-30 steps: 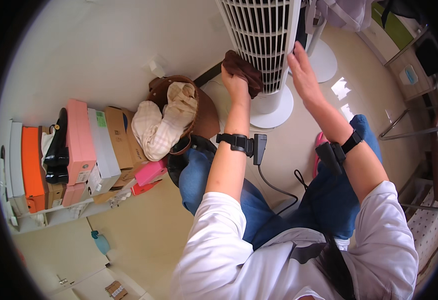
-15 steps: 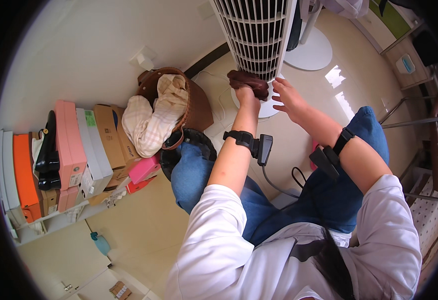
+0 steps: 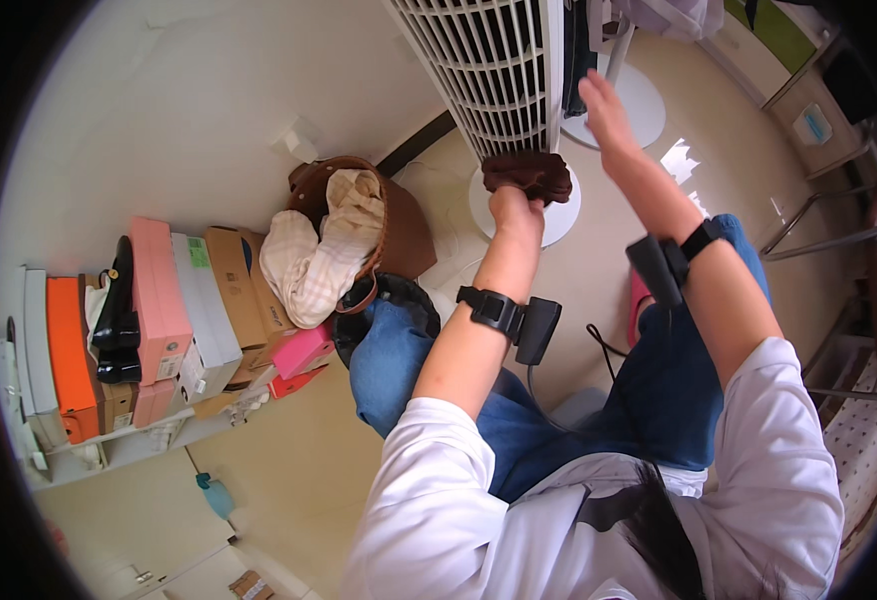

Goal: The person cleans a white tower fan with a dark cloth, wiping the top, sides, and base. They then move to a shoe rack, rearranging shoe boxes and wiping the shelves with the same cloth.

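A white tower fan (image 3: 499, 75) with a slatted grille stands in front of me on a round white base (image 3: 562, 218). My left hand (image 3: 521, 207) is closed on a dark brown cloth (image 3: 527, 173), pressed to the lowest part of the grille just above the base. The cloth hides most of my left fingers. My right hand (image 3: 609, 115) is raised beside the fan's right edge, apart from it, with fingers stretched out and nothing in them.
To the left are a brown woven basket (image 3: 411, 235) with a checked cloth (image 3: 299, 265), a black-lined bin (image 3: 409, 292), and a shelf with several shoe boxes (image 3: 164, 290) and black shoes (image 3: 117, 310). A white stand base (image 3: 644, 105) and metal-legged chair (image 3: 829, 240) are right.
My right hand has moved up and away from the fan's base along its right side. The left hand still presses the cloth at the fan's foot. The view has shifted slightly.
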